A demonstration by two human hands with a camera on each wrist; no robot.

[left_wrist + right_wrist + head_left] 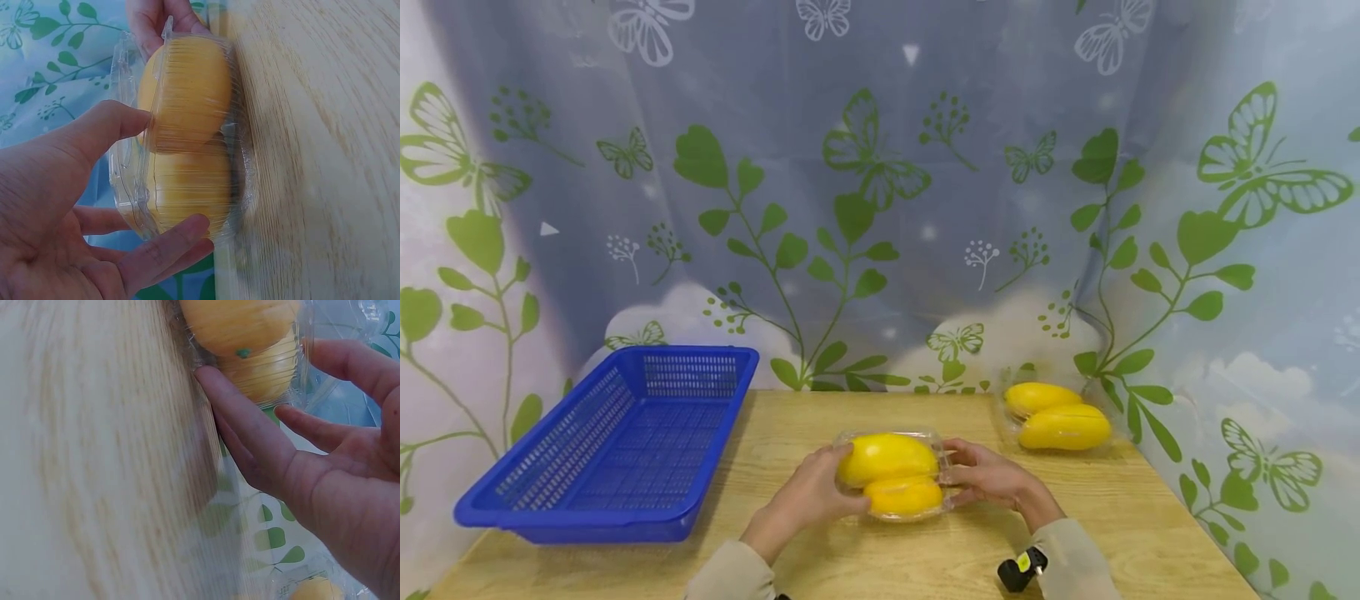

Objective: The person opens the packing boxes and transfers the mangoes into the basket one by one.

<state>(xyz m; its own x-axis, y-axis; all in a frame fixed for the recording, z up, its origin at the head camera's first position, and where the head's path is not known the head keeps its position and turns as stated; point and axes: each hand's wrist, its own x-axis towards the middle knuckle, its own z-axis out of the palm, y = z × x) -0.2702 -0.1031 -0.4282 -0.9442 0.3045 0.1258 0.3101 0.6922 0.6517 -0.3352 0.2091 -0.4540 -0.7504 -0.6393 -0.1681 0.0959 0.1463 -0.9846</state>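
Left hand (808,497) and right hand (988,479) grip the clear plastic clamshell (239,150), right of the blue basket (717,450) — squeezing too hard could buckle its walls, spilling both yellow fruits (891,458).

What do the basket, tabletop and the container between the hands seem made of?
The basket is probably moulded plastic: even slots, slight sheen. The tabletop looks like smooth wood or laminate: visible grain. The clear container seems thin, glossy plastic: ribbed, glinting.

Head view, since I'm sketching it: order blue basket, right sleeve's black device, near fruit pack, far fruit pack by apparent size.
Blue basket
Near fruit pack, far fruit pack: too alike to rank
Black device
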